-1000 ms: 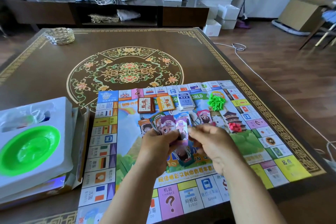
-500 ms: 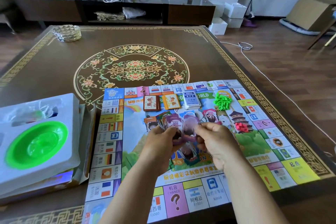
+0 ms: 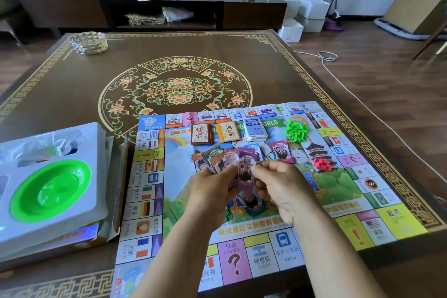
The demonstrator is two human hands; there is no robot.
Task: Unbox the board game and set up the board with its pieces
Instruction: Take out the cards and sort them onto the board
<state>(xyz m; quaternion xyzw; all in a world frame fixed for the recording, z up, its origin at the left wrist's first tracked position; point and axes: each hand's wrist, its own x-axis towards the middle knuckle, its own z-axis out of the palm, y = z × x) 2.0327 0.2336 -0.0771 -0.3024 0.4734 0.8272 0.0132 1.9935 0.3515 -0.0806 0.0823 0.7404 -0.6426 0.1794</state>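
The paper game board (image 3: 343,230) lies flat at the table's near right. Above its middle my left hand (image 3: 212,193) grips a fan of play-money notes (image 3: 217,158). My right hand (image 3: 281,189) pinches a purple 500 note (image 3: 245,168) at the fan's right end. On the board's far side lie a brown card deck (image 3: 202,134), an orange card deck (image 3: 228,132) and a blue-white card stack (image 3: 256,129). A pile of green houses (image 3: 297,129) and a smaller pile of red pieces (image 3: 323,164) sit further right. A pink note (image 3: 281,151) and a teal-edged note (image 3: 254,205) rest on the board.
The open game box (image 3: 113,176) sits at the left with a white plastic insert (image 3: 96,205) holding a green bowl (image 3: 50,191) and a bag of small pieces (image 3: 50,150). A woven coaster stack (image 3: 88,42) lies at the table's far left corner. A white cable (image 3: 348,89) runs across the floor on the right.
The camera has moved slightly, so the board sits a little to the right. My right hand has drawn the purple note further out of the fan held by my left hand.
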